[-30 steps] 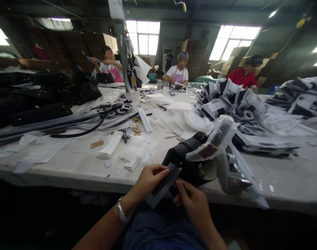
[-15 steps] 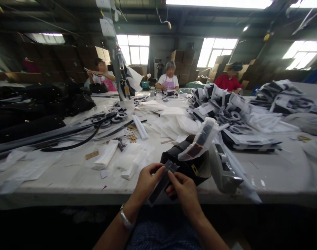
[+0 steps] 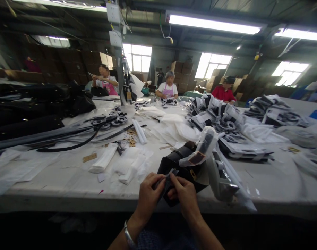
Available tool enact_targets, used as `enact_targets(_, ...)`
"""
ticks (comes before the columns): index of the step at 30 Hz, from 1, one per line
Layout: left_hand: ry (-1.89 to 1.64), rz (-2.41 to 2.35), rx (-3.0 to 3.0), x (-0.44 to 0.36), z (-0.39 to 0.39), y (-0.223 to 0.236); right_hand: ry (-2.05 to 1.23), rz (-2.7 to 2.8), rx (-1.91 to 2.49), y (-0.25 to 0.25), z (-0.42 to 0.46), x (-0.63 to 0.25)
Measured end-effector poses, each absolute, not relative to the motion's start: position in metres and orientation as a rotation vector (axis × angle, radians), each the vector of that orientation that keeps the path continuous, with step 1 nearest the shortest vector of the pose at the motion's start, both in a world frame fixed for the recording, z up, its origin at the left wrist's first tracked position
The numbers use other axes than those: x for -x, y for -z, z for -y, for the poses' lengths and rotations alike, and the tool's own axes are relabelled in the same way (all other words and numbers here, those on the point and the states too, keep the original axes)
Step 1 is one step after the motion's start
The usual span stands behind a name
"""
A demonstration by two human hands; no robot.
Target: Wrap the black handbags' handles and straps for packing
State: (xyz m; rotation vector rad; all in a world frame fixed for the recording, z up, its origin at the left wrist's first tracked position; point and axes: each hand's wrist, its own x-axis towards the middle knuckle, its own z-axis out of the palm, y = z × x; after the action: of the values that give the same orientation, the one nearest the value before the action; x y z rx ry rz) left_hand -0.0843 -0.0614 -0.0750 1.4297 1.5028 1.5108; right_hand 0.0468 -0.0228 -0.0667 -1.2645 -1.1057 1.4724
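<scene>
At the table's front edge my left hand (image 3: 149, 192) pinches a small clear plastic sleeve (image 3: 171, 173) between thumb and fingers. My right hand (image 3: 185, 191) is closed on the same sleeve, its thumb on the upper end. Most of the sleeve is hidden by my fingers; what is inside, if anything, I cannot make out. Right behind my hands lies a black handbag (image 3: 166, 161) with a gold-coloured clasp (image 3: 193, 174). A part wrapped in translucent white plastic (image 3: 206, 140) sticks up from the bag. Close on its right stands a grey tape dispenser (image 3: 223, 184).
Loose white wrapping sheets (image 3: 169, 130) cover the table's middle. Black straps (image 3: 70, 147) and dark bags (image 3: 31, 118) lie left, with a brown tag (image 3: 90, 157). Wrapped parts (image 3: 213, 111) are heaped right. Co-workers sit across the table, one in a pink apron (image 3: 168, 91).
The sleeve, stretched out diagonally toward me before, is now bunched between my fingers. My hands have moved slightly lower in the view and closer together. The camera has tilted up a little.
</scene>
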Motion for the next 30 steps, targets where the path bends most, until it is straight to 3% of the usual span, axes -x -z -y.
enact_targets(9,-1.343,-1.552,-2.346,0.093,0.065,0.087,-1.662,0.951,1.159,0.057,0.024,-0.054)
enact_targets(18,-1.394,-1.379,-2.892,0.101,0.082,0.094,-1.565,1.265,1.224,0.060,0.023,-0.054)
enact_targets(24,-1.289,-1.320,-2.433,0.120,0.133,0.106,-1.567,1.288,1.201,0.061,0.019,-0.063)
enact_targets(28,-1.512,-1.845,-1.558,0.126,0.129,0.074,-1.571,1.365,1.180,0.061,0.019,-0.065)
enact_targets(30,-1.455,-1.760,-1.268,0.119,0.110,0.058,-1.565,1.390,1.166,0.061,0.020,-0.064)
